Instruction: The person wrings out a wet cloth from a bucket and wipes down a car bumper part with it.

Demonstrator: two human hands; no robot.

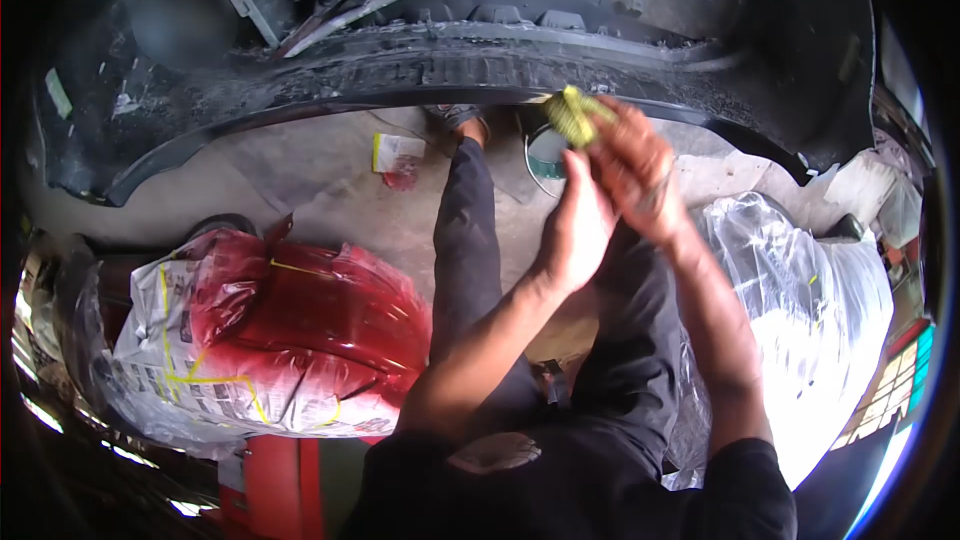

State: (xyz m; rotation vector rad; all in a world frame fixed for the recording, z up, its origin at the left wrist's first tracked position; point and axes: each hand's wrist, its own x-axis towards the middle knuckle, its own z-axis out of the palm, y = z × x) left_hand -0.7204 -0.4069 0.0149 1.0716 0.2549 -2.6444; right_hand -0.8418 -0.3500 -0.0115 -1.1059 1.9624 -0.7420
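In front of a large dark bumper (430,73), my right hand (635,165) has its fingers closed round a crumpled yellow-green piece (573,118), which looks like a pad or balled tape. My left hand (582,225) is just below and to the left, close against the right hand, with its thumb pointing up toward the yellow-green piece. The left fingers are largely hidden, so what they hold cannot be made out. Behind and below the hands, a bucket (546,155) with a thin handle stands on the floor.
At the left is a red-painted panel (320,310) masked with paper and yellow tape. Clear plastic sheeting (800,310) covers something at the right. A small white and red packet (399,158) lies on the concrete floor (335,180) near my foot.
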